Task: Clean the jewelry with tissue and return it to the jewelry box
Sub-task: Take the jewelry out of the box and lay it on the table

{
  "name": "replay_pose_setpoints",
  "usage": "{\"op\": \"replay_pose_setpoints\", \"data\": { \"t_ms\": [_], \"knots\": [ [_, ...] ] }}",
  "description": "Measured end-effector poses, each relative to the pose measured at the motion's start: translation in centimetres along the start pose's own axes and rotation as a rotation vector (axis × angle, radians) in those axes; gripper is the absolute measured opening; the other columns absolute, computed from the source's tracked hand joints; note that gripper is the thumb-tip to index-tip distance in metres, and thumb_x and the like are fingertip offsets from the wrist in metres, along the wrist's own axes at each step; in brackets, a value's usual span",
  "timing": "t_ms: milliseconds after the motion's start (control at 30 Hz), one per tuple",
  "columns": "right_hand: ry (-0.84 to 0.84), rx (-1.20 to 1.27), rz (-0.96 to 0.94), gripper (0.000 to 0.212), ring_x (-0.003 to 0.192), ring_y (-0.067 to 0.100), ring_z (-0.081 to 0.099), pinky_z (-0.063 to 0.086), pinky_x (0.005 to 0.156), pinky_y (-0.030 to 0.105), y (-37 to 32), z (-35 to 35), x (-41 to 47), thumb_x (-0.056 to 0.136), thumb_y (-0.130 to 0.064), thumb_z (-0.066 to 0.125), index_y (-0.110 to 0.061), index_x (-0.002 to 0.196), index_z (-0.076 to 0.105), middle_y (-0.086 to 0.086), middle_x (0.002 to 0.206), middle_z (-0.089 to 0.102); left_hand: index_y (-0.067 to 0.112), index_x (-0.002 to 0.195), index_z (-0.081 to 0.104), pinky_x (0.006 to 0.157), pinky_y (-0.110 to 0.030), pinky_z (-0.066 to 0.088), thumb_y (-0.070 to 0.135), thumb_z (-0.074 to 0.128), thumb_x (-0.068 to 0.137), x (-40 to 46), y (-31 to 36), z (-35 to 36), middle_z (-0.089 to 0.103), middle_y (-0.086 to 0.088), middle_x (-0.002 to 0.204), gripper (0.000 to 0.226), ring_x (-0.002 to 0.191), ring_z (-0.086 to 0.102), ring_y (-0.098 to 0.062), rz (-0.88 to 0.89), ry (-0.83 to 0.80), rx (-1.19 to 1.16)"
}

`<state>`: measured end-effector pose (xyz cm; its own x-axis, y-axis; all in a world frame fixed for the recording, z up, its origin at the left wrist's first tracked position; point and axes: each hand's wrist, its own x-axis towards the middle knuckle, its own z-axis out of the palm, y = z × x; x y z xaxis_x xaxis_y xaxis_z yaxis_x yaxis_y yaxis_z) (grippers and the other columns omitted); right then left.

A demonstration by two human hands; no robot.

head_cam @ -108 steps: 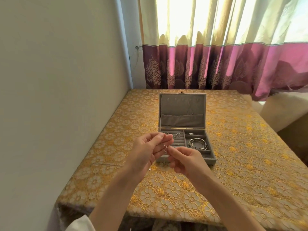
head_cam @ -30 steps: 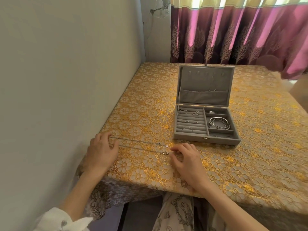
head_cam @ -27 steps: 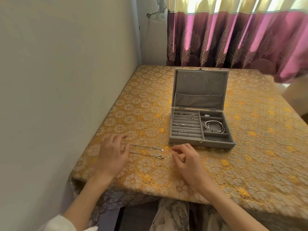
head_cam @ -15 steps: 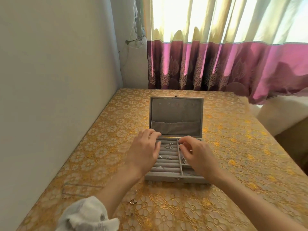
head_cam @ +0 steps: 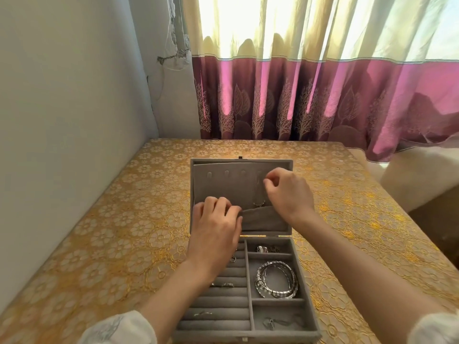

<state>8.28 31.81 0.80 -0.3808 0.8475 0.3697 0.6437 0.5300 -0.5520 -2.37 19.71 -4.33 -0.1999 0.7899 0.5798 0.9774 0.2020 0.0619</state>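
- Jewelry box [head_cam: 308, 289], grey and velvet-lined, stands open near the front edge of the bench [head_cam: 119, 239], its lid [head_cam: 223, 184] upright toward the far edge.
- Left hand [head_cam: 214, 227] reaches over the ring rolls to the lid's lower left part; its fingers [head_cam: 223, 203] are curled and pinch the top edge of the fabric pocket [head_cam: 263, 219] sewn across the lid's bottom.
- Right hand [head_cam: 289, 194] is raised in front of the lid's upper right part, thumb and forefinger pinched together by the row of small hooks [head_cam: 226, 173]; whether they hold a chain there is too fine to tell.
- Small silvery piece [head_cam: 259, 203] shows just above the pocket's rim, between the two hands.
- Ring rolls [head_cam: 223, 294] fill the box's left half, with a few rings [head_cam: 222, 285] tucked between them.
- Coiled silver bracelets [head_cam: 276, 281] lie in the middle right compartment; a shiny piece [head_cam: 262, 249] sits in the compartment behind it, and thin jewelry [head_cam: 273, 322] lies in the one nearest the front edge.
- Gold floral cloth covers the bench, whose left edge meets a pale wall [head_cam: 62, 108].
- Curtain [head_cam: 323, 95], cream above and maroon-pink below, hangs behind the far edge.
- White sleeves [head_cam: 119, 330] show at both forearms.
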Motion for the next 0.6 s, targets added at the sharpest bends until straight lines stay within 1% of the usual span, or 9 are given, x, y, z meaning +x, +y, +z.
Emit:
{"op": "replay_pose_setpoints", "data": {
  "t_ms": [67, 133, 233, 300, 467, 600],
  "knots": [
    [0.02, 0.0, 0.025, 0.017, 0.087, 0.022, 0.061, 0.049, 0.072, 0.033, -0.3, 0.7, 0.5, 0.091, -0.024, 0.052, -0.016, 0.099, 0.064, 0.003, 0.093, 0.068, 0.02, 0.094, 0.065, 0.077, -0.034, 0.043, 0.032, 0.035, 0.087, 0.1, -0.2, 0.5, 0.056, 0.003, 0.087, 0.033, 0.086, 0.052, -0.019, -0.005, 0.003, -0.014],
    [0.035, 0.007, 0.058, 0.017, 0.087, 0.022, 0.061, 0.048, 0.072, 0.032, -0.5, 1.3, 0.7, 0.091, -0.026, 0.053, -0.016, 0.098, 0.064, 0.003, 0.092, 0.068, 0.019, 0.093, 0.066, 0.072, -0.033, 0.046, 0.032, 0.035, 0.087, 0.4, -0.3, 0.7, 0.054, 0.003, 0.086, 0.035, 0.082, 0.052, -0.018, -0.01, -0.011, -0.046],
    [0.057, 0.012, 0.089, 0.018, 0.086, 0.022, 0.061, 0.044, 0.068, 0.028, -0.6, 1.8, 0.8, 0.091, -0.028, 0.054, -0.015, 0.099, 0.064, 0.004, 0.093, 0.068, 0.018, 0.087, 0.065, 0.066, -0.033, 0.045, 0.034, 0.038, 0.086, 0.6, -0.2, 0.6, 0.052, 0.001, 0.082, 0.031, 0.077, 0.051, -0.018, -0.02, -0.008, -0.076],
    [0.065, 0.005, 0.103, 0.02, 0.087, 0.022, 0.061, 0.04, 0.067, 0.026, -0.6, 1.9, 0.8, 0.091, -0.028, 0.053, -0.014, 0.1, 0.064, 0.004, 0.093, 0.068, 0.018, 0.085, 0.064, 0.065, -0.033, 0.044, 0.035, 0.038, 0.086, 0.5, -0.2, 0.5, 0.052, 0.001, 0.082, 0.031, 0.077, 0.05, -0.018, -0.017, -0.009, -0.083],
    [0.065, -0.041, 0.102, 0.022, 0.088, 0.022, 0.061, 0.039, 0.067, 0.026, -0.9, 2.2, 0.9, 0.093, -0.026, 0.05, -0.012, 0.103, 0.064, 0.005, 0.096, 0.068, 0.018, 0.084, 0.063, 0.067, -0.033, 0.045, 0.037, 0.039, 0.087, 0.0, -0.3, 0.7, 0.052, 0.002, 0.082, 0.03, 0.078, 0.05, -0.018, -0.005, -0.02, -0.123],
    [0.061, -0.102, 0.079, 0.022, 0.086, 0.025, 0.062, 0.045, 0.068, 0.03, -1.1, 2.2, 1.0, 0.093, -0.025, 0.048, -0.011, 0.1, 0.064, 0.007, 0.093, 0.068, 0.019, 0.085, 0.063, 0.067, -0.033, 0.045, 0.036, 0.038, 0.087, -0.1, -0.3, 0.5, 0.053, 0.004, 0.082, 0.03, 0.078, 0.05, -0.016, -0.006, -0.037, -0.143]
  ]
}}
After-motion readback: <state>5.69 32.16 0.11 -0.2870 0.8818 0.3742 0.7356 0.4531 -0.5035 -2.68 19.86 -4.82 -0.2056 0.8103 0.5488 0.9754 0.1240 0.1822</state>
